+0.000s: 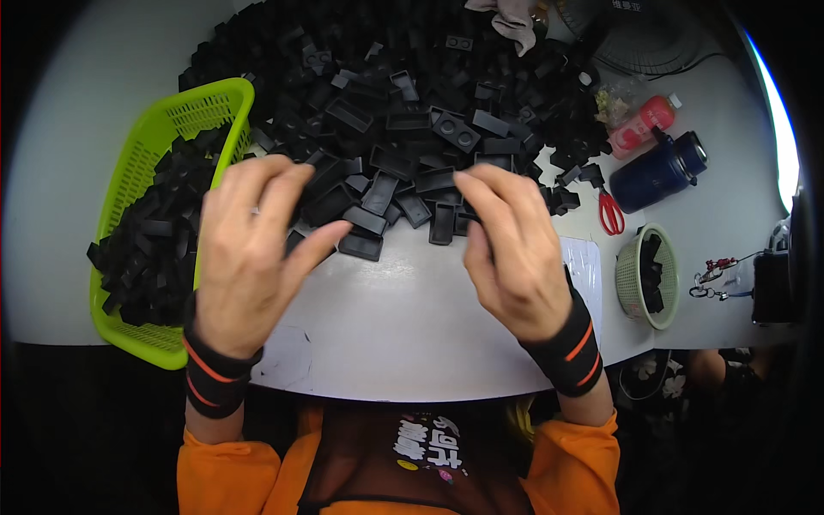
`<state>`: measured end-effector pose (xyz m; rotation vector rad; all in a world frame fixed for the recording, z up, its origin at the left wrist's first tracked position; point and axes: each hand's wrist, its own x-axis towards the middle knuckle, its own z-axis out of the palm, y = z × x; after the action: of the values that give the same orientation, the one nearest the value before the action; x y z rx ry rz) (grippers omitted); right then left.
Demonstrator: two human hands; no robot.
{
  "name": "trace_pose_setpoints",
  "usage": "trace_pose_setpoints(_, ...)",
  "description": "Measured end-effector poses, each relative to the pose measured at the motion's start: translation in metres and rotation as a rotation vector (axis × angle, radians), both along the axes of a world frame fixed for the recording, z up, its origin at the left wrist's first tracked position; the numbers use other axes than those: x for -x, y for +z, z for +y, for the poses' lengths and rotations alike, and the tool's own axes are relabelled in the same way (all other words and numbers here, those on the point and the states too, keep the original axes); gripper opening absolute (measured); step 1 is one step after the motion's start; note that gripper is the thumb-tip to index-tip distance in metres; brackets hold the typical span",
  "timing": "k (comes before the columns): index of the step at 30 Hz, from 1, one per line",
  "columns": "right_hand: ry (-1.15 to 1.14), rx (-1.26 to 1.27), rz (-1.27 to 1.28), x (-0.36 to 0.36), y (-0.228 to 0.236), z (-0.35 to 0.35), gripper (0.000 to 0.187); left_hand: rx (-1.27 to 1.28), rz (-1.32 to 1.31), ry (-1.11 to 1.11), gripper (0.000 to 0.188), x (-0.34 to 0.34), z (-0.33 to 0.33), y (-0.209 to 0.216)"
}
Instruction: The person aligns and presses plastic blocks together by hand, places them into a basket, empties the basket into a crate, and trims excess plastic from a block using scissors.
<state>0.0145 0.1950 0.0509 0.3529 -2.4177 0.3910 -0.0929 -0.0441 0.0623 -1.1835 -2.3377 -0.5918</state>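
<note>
A large heap of small black plastic boxes (pixel 378 193), rectangular and hollow, covers the far half of the white table; some show two round studs. At the heap's near left edge is my left hand (pixel 249 249), thumb spread from the fingers, with nothing visible in its grasp. My right hand (pixel 519 249) reaches to the near right edge, its fingers bent over the boxes and the thumb apart from them. Its palm side is hidden, but no held piece shows. Beside my left hand stands a bright green plastic basket (pixel 129 172) filled with similar black pieces.
To the right lie red-handled scissors (pixel 610 213), a dark blue flask (pixel 657 176) and a pink bottle (pixel 644 124). A small pale basket (pixel 631 275) holds black pieces. A fan (pixel 639 39) and a cloth (pixel 512 24) are at the back. The table's curved edge (pixel 403 399) is nearest me.
</note>
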Motion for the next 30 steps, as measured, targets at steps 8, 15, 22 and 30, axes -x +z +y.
trace_pose_setpoints(8, 0.004, -0.210, 0.116, 0.036, -0.018, 0.003, 0.037, -0.013, 0.104, -0.089, 0.019, 0.008, 0.053, -0.026)
trace_pose_setpoints(15, -0.050, 0.134, -0.124, -0.083, -0.022, -0.041, 0.042, -0.225, -0.318, -0.287, 0.020, -0.057, 0.012, -0.021)
trace_pose_setpoints(22, -0.215, 0.169, -0.097, -0.099, -0.016, -0.017, 0.037, -0.759, -1.063, -0.242, 0.028, -0.088, -0.017, -0.040)
trace_pose_setpoints(30, -1.047, -0.322, -0.669, -0.039, -0.051, 0.203, 0.033, -1.080, -1.510, -0.631, 0.043, -0.082, 0.007, -0.049)
